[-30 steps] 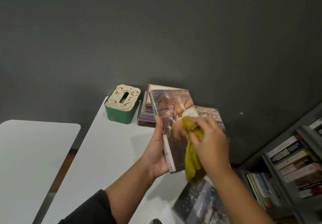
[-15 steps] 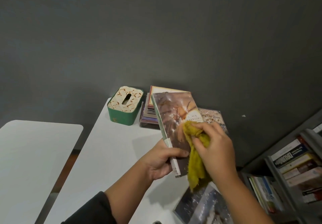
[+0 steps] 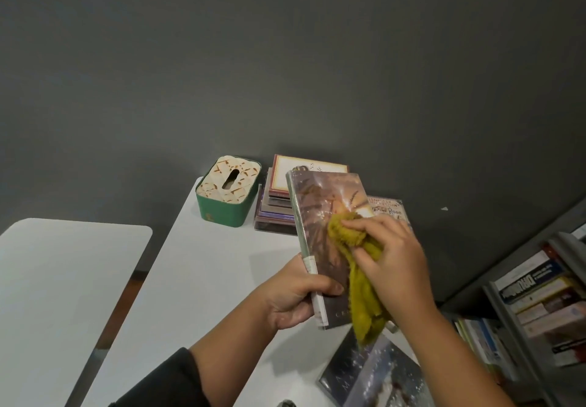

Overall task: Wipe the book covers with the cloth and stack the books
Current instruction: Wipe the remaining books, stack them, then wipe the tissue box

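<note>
One glossy brown paperback book (image 3: 329, 232) held tilted above white bench (image 3: 203, 280), in front of stacked books (image 3: 279, 207) by wall. Judged light, fairly stiff, cover slick under film; spine edge near lower end best gripped. Left hand (image 3: 298, 299) clamped on spine there, thumb across cover. Right hand (image 3: 393, 257) bunched round soft mustard-yellow cloth (image 3: 358, 267), pressed onto cover, loose tail hanging below. Forearms converge from below.

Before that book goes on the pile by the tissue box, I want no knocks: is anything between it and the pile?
Nothing visible blocks it. The held book, gripped by the left hand, already hovers beside the stack; the tissue box sits clear to the stack's left.
</note>
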A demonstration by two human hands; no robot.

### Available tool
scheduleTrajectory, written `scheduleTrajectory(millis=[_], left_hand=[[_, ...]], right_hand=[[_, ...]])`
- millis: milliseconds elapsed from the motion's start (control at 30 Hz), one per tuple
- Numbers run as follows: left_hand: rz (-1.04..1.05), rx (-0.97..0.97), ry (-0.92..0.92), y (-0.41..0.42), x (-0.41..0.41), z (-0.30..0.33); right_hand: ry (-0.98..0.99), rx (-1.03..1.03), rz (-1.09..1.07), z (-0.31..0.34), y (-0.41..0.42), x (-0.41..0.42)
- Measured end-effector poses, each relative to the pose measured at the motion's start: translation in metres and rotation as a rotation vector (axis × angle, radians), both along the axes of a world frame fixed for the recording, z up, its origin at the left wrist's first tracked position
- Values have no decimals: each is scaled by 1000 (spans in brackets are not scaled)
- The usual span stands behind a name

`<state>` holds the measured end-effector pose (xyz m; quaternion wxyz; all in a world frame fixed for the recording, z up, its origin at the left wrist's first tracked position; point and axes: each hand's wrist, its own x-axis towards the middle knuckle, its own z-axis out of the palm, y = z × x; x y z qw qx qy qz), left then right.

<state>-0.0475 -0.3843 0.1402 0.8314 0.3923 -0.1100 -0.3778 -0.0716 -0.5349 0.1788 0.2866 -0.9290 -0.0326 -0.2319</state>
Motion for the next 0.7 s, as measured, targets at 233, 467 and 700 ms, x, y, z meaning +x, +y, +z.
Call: scheduleTrajectory(millis=[233,467,700], left_hand=[[34,17,-7,2,2,5],[-2,33,-8,-2,2,2],[-1,78,-20,1,1,1]], right_hand=[[-18,83,-26,2,7,-16],[-82,49,-42,0,6,-2],[-70,135,-200,2,-11,2]])
